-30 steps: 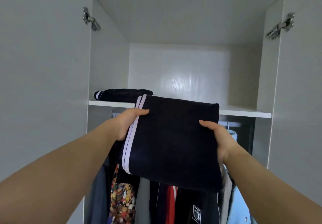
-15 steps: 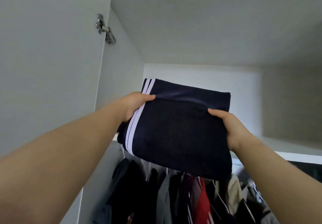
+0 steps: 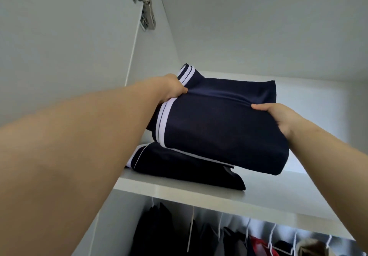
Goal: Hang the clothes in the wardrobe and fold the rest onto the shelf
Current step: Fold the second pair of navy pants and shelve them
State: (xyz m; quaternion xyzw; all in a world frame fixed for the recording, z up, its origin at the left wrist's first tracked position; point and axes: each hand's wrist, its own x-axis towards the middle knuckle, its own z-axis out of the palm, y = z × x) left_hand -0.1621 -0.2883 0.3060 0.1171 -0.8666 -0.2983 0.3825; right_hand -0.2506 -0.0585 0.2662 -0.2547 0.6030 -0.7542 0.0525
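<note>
Two hands hold a folded navy garment [image 3: 219,132] with white stripes. The left hand [image 3: 173,88] pinches its striped edge and the right hand [image 3: 278,116] grips the opposite edge. It sits on a second folded navy garment [image 3: 179,168] on the wardrobe shelf [image 3: 258,198]. Below, hanging clothes [image 3: 219,239] fill the rail. Half a second earlier, the garment was raised in front of the shelf.
</note>
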